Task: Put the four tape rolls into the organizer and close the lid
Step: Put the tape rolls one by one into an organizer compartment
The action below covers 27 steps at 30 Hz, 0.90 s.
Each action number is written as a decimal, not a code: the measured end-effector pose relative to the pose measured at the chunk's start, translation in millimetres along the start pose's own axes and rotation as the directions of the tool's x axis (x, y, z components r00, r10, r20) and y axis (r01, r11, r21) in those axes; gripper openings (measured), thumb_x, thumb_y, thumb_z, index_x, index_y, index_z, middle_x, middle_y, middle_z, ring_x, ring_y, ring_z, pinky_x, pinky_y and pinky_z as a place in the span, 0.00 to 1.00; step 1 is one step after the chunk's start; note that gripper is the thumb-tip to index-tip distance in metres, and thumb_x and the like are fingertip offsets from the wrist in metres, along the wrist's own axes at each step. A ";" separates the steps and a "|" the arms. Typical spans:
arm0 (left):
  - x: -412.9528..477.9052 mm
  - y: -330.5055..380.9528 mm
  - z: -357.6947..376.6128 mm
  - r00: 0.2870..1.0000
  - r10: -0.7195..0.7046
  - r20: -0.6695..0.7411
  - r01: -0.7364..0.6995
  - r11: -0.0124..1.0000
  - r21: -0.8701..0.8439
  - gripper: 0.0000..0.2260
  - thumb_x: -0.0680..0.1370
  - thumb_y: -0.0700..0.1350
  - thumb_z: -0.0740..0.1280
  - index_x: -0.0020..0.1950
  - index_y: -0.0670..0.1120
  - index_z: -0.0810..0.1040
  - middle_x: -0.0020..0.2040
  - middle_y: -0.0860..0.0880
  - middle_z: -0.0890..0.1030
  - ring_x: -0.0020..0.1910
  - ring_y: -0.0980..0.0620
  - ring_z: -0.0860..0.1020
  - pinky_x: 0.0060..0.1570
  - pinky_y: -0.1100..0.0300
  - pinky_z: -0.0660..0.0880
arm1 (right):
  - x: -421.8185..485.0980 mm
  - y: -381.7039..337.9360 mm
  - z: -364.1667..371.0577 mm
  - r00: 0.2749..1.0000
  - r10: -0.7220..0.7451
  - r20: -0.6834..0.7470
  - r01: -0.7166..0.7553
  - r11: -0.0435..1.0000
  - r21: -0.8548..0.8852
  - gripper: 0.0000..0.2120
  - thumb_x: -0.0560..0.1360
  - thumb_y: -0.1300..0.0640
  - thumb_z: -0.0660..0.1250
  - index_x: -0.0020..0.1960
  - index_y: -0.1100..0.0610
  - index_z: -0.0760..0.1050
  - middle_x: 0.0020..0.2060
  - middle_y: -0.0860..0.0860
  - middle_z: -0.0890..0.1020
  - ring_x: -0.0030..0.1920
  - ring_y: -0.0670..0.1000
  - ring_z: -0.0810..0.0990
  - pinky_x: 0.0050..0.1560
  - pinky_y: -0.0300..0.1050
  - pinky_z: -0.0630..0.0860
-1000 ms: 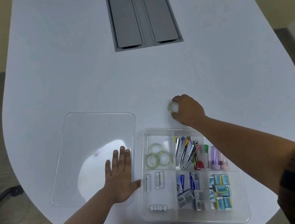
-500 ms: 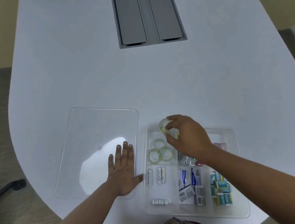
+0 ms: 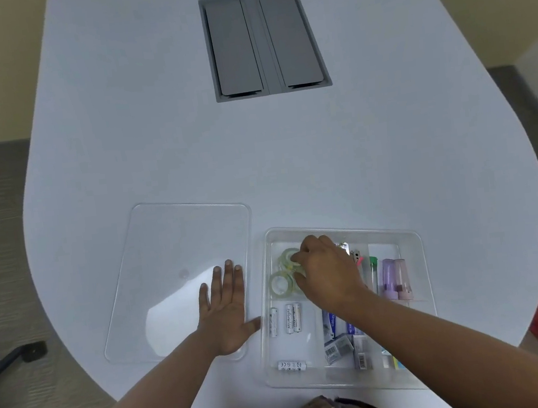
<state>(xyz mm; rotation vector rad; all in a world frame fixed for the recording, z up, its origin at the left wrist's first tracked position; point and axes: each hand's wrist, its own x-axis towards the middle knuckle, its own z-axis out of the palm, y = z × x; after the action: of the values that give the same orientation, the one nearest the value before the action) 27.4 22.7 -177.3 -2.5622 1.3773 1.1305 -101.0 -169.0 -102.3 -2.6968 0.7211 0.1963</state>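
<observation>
Since lowered: right hand (image 3: pixel 327 274) in organizer (image 3: pixel 412 237)

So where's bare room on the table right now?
Bare tabletop lies between the grey floor box and the organizer, also right of it. Crowded near the edge: the lid lies under the left hand; the right hand fills the tape compartment.

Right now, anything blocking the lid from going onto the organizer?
Yes: the right hand is inside the organizer, over the tape rolls. The left hand rests flat on the lid.
</observation>
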 end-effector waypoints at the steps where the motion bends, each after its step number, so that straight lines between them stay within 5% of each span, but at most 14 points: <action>1: -0.4 0.3 0.0 1.000 0.001 -0.012 -0.001 1.000 -0.004 0.47 0.75 0.69 0.54 0.68 0.49 0.19 0.69 0.51 0.18 0.68 0.49 0.19 0.69 0.45 0.27 | -2.5 -1.4 -0.9 1.000 0.007 -0.007 -0.007 1.000 0.020 0.12 0.73 0.55 0.67 0.55 0.55 0.80 0.50 0.51 0.78 0.51 0.55 0.75 0.45 0.50 0.76; 14: -24.2 10.2 -0.4 0.932 0.036 -0.359 -0.037 0.999 0.004 0.38 0.77 0.63 0.59 0.79 0.46 0.50 0.80 0.48 0.44 0.78 0.47 0.42 0.75 0.47 0.42 | -33.5 -3.4 -7.9 0.988 0.150 0.047 -0.154 0.981 0.121 0.13 0.75 0.50 0.66 0.58 0.51 0.77 0.57 0.47 0.78 0.52 0.50 0.80 0.46 0.46 0.78; 20: -39.3 33.6 -13.4 0.873 -0.067 -0.482 -0.141 0.913 -0.382 0.23 0.81 0.54 0.59 0.74 0.47 0.66 0.73 0.49 0.70 0.72 0.50 0.68 0.71 0.55 0.63 | -26.9 -8.7 -8.2 0.976 0.155 0.151 -0.165 0.985 0.058 0.20 0.75 0.50 0.64 0.66 0.51 0.72 0.65 0.47 0.75 0.60 0.53 0.78 0.53 0.51 0.78; 24: -49.3 60.6 -13.9 0.888 -0.010 -0.459 -0.234 0.851 -0.471 0.23 0.81 0.54 0.59 0.75 0.51 0.62 0.74 0.54 0.67 0.71 0.53 0.68 0.67 0.61 0.63 | -20.8 -9.0 -7.5 0.970 0.159 0.185 -0.167 0.986 0.028 0.25 0.75 0.53 0.64 0.71 0.50 0.65 0.68 0.50 0.73 0.64 0.55 0.75 0.57 0.53 0.77; 27: -50.1 71.2 -6.4 0.910 0.018 -0.415 -0.226 0.860 -0.457 0.24 0.82 0.47 0.57 0.78 0.53 0.56 0.79 0.55 0.55 0.72 0.52 0.67 0.67 0.61 0.64 | -15.4 -8.2 -8.7 0.968 0.171 0.185 -0.179 0.983 0.031 0.26 0.76 0.54 0.64 0.73 0.49 0.62 0.67 0.51 0.75 0.63 0.56 0.76 0.57 0.53 0.76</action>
<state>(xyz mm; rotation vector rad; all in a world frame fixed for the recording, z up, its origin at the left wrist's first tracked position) -38.4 13.0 -120.8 -3.2690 1.5067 1.1503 -109.7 -158.4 -88.5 -2.5286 0.8951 0.4566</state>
